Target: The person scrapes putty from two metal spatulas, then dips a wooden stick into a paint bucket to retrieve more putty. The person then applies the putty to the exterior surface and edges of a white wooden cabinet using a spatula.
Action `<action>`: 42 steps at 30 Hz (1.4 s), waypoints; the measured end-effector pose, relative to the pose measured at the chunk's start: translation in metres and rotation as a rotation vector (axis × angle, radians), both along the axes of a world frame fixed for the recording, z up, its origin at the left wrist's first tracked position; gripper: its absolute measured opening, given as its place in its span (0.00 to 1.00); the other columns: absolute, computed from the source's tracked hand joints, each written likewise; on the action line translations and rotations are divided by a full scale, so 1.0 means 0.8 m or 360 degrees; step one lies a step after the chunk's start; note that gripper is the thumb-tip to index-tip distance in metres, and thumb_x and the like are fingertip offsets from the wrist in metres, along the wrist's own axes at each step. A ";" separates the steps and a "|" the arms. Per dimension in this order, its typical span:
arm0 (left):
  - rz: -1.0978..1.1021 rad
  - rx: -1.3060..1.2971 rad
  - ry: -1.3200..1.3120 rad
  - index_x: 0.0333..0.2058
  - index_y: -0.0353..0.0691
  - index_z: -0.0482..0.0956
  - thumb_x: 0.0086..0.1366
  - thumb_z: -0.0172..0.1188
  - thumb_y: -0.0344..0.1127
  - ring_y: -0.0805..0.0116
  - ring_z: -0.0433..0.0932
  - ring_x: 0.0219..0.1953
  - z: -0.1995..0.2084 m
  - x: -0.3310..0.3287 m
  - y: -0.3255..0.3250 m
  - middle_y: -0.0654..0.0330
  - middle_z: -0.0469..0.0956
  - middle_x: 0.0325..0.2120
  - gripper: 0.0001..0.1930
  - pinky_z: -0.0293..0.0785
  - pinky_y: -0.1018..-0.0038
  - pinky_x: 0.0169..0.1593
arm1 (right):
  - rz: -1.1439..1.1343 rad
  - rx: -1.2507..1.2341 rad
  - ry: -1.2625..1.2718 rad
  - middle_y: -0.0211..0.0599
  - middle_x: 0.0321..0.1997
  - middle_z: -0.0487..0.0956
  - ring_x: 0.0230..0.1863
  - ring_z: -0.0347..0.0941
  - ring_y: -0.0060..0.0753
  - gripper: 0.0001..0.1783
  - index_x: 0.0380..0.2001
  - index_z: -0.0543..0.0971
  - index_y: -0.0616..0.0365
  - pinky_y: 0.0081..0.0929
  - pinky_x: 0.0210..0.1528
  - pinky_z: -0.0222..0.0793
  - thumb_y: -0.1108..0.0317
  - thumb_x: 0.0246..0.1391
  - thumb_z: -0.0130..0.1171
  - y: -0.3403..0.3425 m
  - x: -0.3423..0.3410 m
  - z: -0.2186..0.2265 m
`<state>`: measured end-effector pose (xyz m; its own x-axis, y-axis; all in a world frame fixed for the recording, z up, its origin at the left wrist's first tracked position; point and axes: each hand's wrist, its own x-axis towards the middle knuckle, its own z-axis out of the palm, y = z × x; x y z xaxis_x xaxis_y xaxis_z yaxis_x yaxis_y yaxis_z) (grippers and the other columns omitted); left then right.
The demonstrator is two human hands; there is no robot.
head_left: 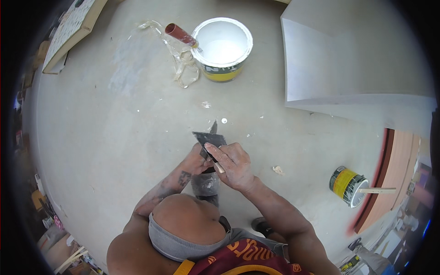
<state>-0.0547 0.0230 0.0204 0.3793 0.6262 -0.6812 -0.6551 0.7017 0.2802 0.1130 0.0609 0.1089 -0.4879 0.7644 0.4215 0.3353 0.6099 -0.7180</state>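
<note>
In front of my body, my left hand (196, 161) and my right hand (234, 166) are close together. My right hand is closed on a putty knife (211, 138) with a dark, wide blade, its fingers lying along the blade. A second dark blade (214, 127) points away behind the first; it seems to belong to a scraper gripped in my left hand, whose fingers are largely hidden. Pale residue coats the fingers of my right hand. Farther ahead stands an open bucket (221, 75) of white paste, with a reddish-brown tube (179, 34) leaning at its left rim.
Crumpled clear plastic (185, 68) lies beside the bucket. A large white panelled box (339, 50) stands at far right. Nearer right are a smaller bucket (343, 183) with a wooden stick (380, 190) across it and a reddish-brown board (389, 178). A pale panel (75, 34) rests far left.
</note>
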 end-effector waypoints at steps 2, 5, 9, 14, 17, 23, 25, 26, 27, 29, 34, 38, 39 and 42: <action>0.0075 0.0134 0.0133 0.39 0.42 0.75 0.68 0.58 0.37 0.79 0.73 0.20 0.006 0.010 0.001 0.64 0.76 0.22 0.06 0.71 0.83 0.24 | 0.0077 -0.0010 -0.0029 0.32 0.36 0.76 0.33 0.72 0.37 0.41 0.58 0.77 0.53 0.32 0.34 0.71 0.76 0.31 0.70 0.001 0.000 -0.011; 0.0054 0.0154 0.0147 0.40 0.42 0.75 0.68 0.58 0.37 0.79 0.73 0.20 0.012 0.003 0.009 0.64 0.76 0.22 0.07 0.70 0.83 0.24 | 0.0436 -0.0059 -0.0116 0.32 0.37 0.77 0.34 0.72 0.38 0.42 0.58 0.76 0.54 0.33 0.35 0.72 0.74 0.31 0.70 0.004 -0.004 -0.008; 0.0060 0.0163 0.0152 0.41 0.41 0.75 0.68 0.59 0.36 0.80 0.73 0.21 0.016 -0.008 0.018 0.65 0.75 0.23 0.08 0.68 0.84 0.23 | 0.0576 0.0038 -0.0187 0.33 0.37 0.77 0.34 0.72 0.38 0.41 0.58 0.76 0.55 0.35 0.36 0.72 0.73 0.31 0.69 0.019 -0.007 -0.018; 0.0103 0.0023 0.0249 0.43 0.41 0.75 0.67 0.60 0.35 0.80 0.72 0.21 0.019 -0.024 0.019 0.65 0.75 0.23 0.09 0.66 0.84 0.23 | 0.0424 -0.0086 -0.0028 0.35 0.37 0.78 0.34 0.73 0.41 0.38 0.55 0.78 0.53 0.35 0.36 0.72 0.75 0.33 0.67 0.012 -0.020 -0.017; 0.0127 -0.0016 0.0311 0.45 0.40 0.74 0.66 0.61 0.34 0.81 0.70 0.20 0.028 -0.033 0.012 0.67 0.73 0.22 0.11 0.62 0.84 0.21 | 0.0402 -0.0123 -0.0176 0.38 0.37 0.78 0.35 0.73 0.43 0.36 0.55 0.78 0.52 0.37 0.38 0.73 0.78 0.34 0.66 0.017 -0.015 -0.013; -0.0020 0.0671 -0.0057 0.43 0.38 0.74 0.67 0.61 0.38 0.83 0.66 0.15 0.039 -0.045 0.006 0.69 0.71 0.17 0.12 0.58 0.85 0.19 | 0.0170 -0.0216 -0.0031 0.44 0.41 0.77 0.39 0.74 0.49 0.31 0.56 0.75 0.56 0.41 0.42 0.73 0.82 0.43 0.59 0.008 -0.018 -0.034; -0.0063 0.0524 0.0042 0.39 0.40 0.73 0.70 0.57 0.42 0.82 0.65 0.14 0.039 -0.043 0.009 0.68 0.71 0.16 0.11 0.57 0.85 0.18 | -0.0009 -0.0425 -0.0010 0.45 0.42 0.77 0.40 0.74 0.49 0.29 0.56 0.74 0.57 0.39 0.44 0.73 0.82 0.47 0.58 0.017 -0.022 -0.038; -0.0077 0.0431 0.0078 0.36 0.41 0.73 0.72 0.55 0.44 0.82 0.65 0.13 0.038 -0.039 0.004 0.68 0.71 0.15 0.12 0.57 0.84 0.18 | -0.0186 -0.0628 0.0010 0.46 0.43 0.76 0.41 0.74 0.49 0.26 0.55 0.74 0.58 0.38 0.45 0.73 0.82 0.50 0.57 0.020 -0.023 -0.039; -0.0229 0.0143 0.0358 0.35 0.42 0.73 0.73 0.54 0.45 0.80 0.65 0.13 0.051 -0.032 0.016 0.67 0.70 0.15 0.13 0.58 0.83 0.18 | -0.0195 -0.0627 0.0012 0.46 0.43 0.76 0.41 0.74 0.49 0.26 0.55 0.74 0.58 0.38 0.45 0.73 0.82 0.50 0.57 0.021 -0.020 -0.039; -0.0389 -0.0143 0.0637 0.33 0.43 0.72 0.74 0.52 0.46 0.79 0.65 0.12 0.041 -0.036 0.018 0.65 0.70 0.14 0.14 0.59 0.82 0.18 | -0.0273 -0.0488 -0.0127 0.47 0.44 0.76 0.44 0.74 0.48 0.21 0.53 0.75 0.60 0.35 0.49 0.72 0.81 0.56 0.55 0.021 -0.008 -0.040; 0.0060 0.0043 -0.0886 0.35 0.39 0.72 0.72 0.51 0.49 0.71 0.67 0.15 -0.017 -0.056 -0.011 0.60 0.70 0.16 0.17 0.64 0.77 0.21 | -0.0340 -0.0724 0.0245 0.46 0.48 0.78 0.49 0.75 0.46 0.19 0.51 0.77 0.59 0.36 0.52 0.70 0.81 0.55 0.58 0.020 0.014 -0.019; 0.0007 -0.0038 -0.1087 0.38 0.38 0.71 0.70 0.51 0.50 0.70 0.67 0.15 -0.010 -0.031 -0.006 0.58 0.70 0.16 0.18 0.64 0.78 0.21 | 0.0136 -0.0193 0.0081 0.44 0.51 0.79 0.50 0.75 0.46 0.23 0.51 0.78 0.58 0.38 0.53 0.71 0.83 0.50 0.59 0.020 0.026 -0.027; 0.0017 -0.0093 -0.1188 0.39 0.38 0.70 0.70 0.50 0.51 0.69 0.67 0.15 -0.007 -0.022 -0.011 0.58 0.70 0.16 0.19 0.64 0.78 0.21 | 0.0197 -0.0036 -0.0146 0.41 0.50 0.79 0.48 0.76 0.45 0.25 0.50 0.78 0.56 0.38 0.53 0.71 0.84 0.46 0.60 0.025 0.026 -0.017; -0.0111 -0.0053 -0.1286 0.39 0.37 0.72 0.72 0.50 0.53 0.70 0.66 0.14 0.001 -0.012 -0.011 0.61 0.69 0.16 0.21 0.61 0.77 0.18 | -0.0198 -0.0514 -0.0207 0.41 0.50 0.79 0.49 0.76 0.43 0.19 0.48 0.80 0.55 0.36 0.53 0.71 0.81 0.52 0.59 0.047 0.029 -0.041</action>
